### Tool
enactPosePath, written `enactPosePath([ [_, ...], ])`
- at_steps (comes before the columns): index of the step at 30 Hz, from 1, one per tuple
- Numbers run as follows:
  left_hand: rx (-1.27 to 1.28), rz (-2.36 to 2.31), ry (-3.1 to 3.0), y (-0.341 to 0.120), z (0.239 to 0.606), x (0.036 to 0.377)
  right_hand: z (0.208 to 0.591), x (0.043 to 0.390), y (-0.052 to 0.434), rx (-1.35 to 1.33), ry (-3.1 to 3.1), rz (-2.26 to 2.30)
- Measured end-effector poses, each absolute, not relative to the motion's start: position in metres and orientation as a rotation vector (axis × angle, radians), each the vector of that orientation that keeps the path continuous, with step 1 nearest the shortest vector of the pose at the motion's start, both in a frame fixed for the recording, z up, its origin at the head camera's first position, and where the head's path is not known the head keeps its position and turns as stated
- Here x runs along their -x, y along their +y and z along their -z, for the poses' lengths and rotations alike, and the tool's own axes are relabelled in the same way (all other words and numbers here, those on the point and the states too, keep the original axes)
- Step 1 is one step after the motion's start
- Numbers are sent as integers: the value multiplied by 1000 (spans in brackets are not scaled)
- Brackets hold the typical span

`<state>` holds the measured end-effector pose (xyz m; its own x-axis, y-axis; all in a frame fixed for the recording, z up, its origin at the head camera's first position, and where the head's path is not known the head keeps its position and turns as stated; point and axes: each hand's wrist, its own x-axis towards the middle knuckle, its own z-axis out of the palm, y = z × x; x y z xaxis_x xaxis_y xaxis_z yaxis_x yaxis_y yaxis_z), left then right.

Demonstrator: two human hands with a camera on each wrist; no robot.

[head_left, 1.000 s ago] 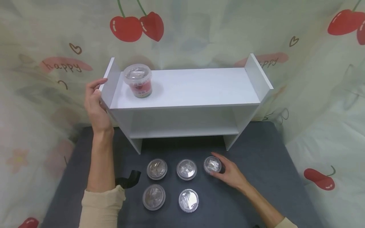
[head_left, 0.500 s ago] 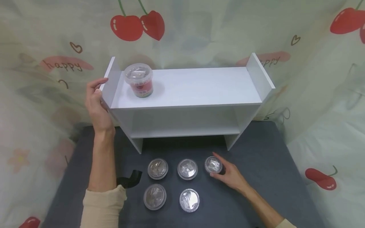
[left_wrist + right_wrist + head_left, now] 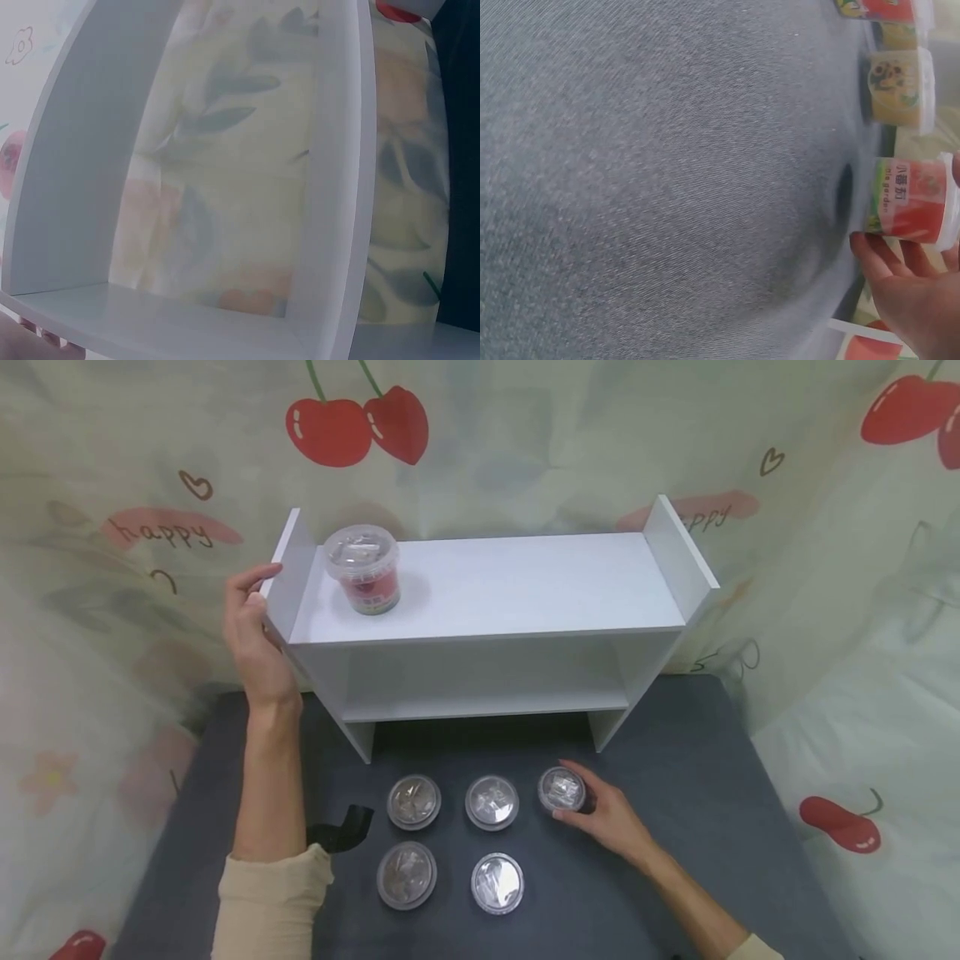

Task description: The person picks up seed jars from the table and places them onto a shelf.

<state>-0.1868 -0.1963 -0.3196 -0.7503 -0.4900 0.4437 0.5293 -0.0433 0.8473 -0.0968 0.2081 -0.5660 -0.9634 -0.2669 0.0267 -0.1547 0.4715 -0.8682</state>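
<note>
My left hand (image 3: 258, 647) grips the upper left side panel of a white two-tier shelf (image 3: 525, 589). In the left wrist view only its fingertips (image 3: 49, 341) show, at the panel's edge. With my right hand (image 3: 617, 820) I hold a clear-lidded plastic cup (image 3: 561, 789) in front of the shelf's right leg. The right wrist view shows this cup's red and green label (image 3: 911, 201), with the fingers curled at its side and a dark shadow by its base. A larger lidded tub (image 3: 363, 568) with a red label stands on the upper tier's left end.
Several lidded cups stand on the dark table (image 3: 622, 918), among them a back-left cup (image 3: 414, 802), a back-middle cup (image 3: 492, 802) and a front cup (image 3: 498, 883). A black curved object (image 3: 345, 831) lies by the left forearm. Cherry-print sheeting (image 3: 525, 452) hangs behind the shelf.
The right hand and its cup have shifted very slightly toward the shelf. My left hand keeps its grip on the panel, and the other cups stay in place.
</note>
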Motion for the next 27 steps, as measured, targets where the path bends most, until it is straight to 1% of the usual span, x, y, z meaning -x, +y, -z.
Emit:
enactPosePath([
  [9,21,1831,-1572,-196,321,188,545,94,206,397,2430,1697],
  [20,20,1850,-1557,-196,321,187,499,93,203,537,2432,1751],
  [27,16,1833,-1557,-196,320,187,461,96,204,682,2425,1785],
])
